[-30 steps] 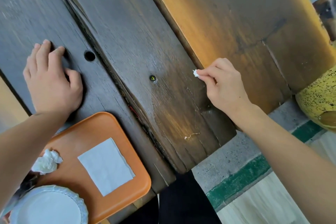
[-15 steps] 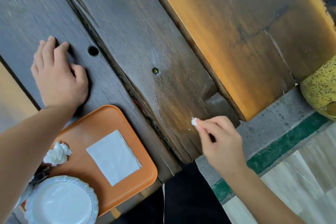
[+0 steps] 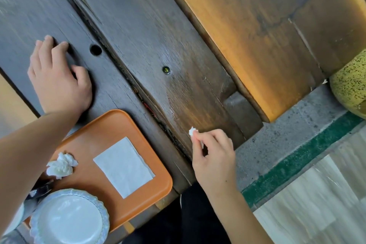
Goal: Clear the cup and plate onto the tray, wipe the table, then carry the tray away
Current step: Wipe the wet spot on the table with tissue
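Clearing: the plate (image 3: 68,218) sits on the orange tray (image 3: 158,180) at the lower left of the frame, so that part looks done; no cup can be made out, and it may lie hidden under the left forearm or out of the frame.
Tray load: a flat napkin (image 3: 123,166) lies at the tray's middle, with a crumpled tissue (image 3: 61,165) left of it; a dark utensil, unclear, pokes out beside the plate.
Wiping: the right hand (image 3: 214,161), low in the centre, pinches a small white scrap (image 3: 193,131) in its grip, at the near edge of the dark tabletop (image 3: 148,25); wiping looks nearly finished.
Bracing: the left hand (image 3: 57,77), at mid left, rests on the tabletop holding nothing, fingers loosely bent.
Left: likely dropping the scrap on the tray, then carrying the tray away.
Surroundings: a yellow speckled object (image 3: 350,85) at the right edge, with concrete floor and a green stripe below.
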Motion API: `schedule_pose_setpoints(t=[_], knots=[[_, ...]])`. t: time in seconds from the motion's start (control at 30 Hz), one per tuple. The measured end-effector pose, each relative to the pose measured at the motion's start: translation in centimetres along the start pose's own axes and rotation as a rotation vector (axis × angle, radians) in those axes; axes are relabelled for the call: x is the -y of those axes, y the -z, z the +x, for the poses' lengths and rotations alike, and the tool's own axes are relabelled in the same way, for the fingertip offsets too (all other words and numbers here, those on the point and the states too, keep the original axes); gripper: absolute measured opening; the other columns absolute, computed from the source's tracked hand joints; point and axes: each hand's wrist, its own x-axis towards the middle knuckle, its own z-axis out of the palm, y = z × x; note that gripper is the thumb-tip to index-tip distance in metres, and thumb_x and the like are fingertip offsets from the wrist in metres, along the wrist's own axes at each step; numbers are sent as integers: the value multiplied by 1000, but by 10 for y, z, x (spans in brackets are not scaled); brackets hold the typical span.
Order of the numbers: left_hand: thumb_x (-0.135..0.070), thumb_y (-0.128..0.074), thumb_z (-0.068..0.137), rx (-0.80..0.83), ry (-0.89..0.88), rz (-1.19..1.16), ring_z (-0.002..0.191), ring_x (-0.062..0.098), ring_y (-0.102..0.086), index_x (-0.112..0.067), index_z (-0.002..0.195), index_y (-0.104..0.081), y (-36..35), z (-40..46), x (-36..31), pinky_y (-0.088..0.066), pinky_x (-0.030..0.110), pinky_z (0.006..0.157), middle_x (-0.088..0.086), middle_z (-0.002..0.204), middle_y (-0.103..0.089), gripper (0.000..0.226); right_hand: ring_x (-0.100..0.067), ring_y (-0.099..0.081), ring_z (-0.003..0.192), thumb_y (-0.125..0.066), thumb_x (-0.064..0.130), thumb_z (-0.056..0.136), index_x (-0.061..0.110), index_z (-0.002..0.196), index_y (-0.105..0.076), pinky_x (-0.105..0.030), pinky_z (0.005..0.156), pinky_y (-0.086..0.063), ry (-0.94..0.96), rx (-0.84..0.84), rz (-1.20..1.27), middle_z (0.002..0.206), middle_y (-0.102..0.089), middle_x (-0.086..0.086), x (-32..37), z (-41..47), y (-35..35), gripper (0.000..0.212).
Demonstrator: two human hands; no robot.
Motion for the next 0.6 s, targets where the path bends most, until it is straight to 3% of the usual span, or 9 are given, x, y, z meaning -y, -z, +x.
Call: schedule_pose_setpoints(t=[0.1, 0.23, 0.33, 0.47, 0.6], knots=[[-18, -41, 91, -10, 5, 7, 152, 37, -29, -7, 140, -49, -1, 0, 2, -17, 41, 125, 16, 161, -39, 50, -18, -62, 78, -69, 9, 91, 13, 94, -74, -44, 69, -53, -17, 56, 112, 88, -63, 1, -16, 17, 19, 7], [-18, -42, 92, -19, 1, 17, 152, 37, -29, -8, 140, -49, -3, 1, 4, -17, 41, 125, 15, 160, -39, 50, -20, -59, 93, -58, 7, 97, 10, 119, -67, -45, 85, -50, 72, 118, -4, 101, -62, -2, -40, 75, 39, 24], [-18, -44, 91, -23, -1, 16, 152, 36, -29, -10, 140, -48, -3, 0, 5, -18, 42, 123, 14, 161, -39, 50, -25, -56, 93, -58, 4, 97, 8, 111, -72, -44, 81, -43, 302, 166, -72, 98, -62, -8, -35, 117, 33, 21], [-17, -45, 90, -33, -9, 22, 151, 36, -31, -11, 139, -49, -3, 1, 5, -22, 45, 121, 14, 160, -40, 50, -27, -55, 89, -62, 3, 94, 7, 102, -75, -33, 77, -34, 533, 285, -155, 92, -63, -9, -20, 143, 12, 16], [-16, -45, 91, -47, -13, 22, 151, 36, -32, -10, 139, -50, -3, 0, 5, -23, 45, 121, 15, 159, -42, 49, -21, -51, 93, -60, -12, 82, 9, 97, -73, -31, 82, -36, 768, 583, -150, 93, -62, -3, -31, 111, 25, 28]])
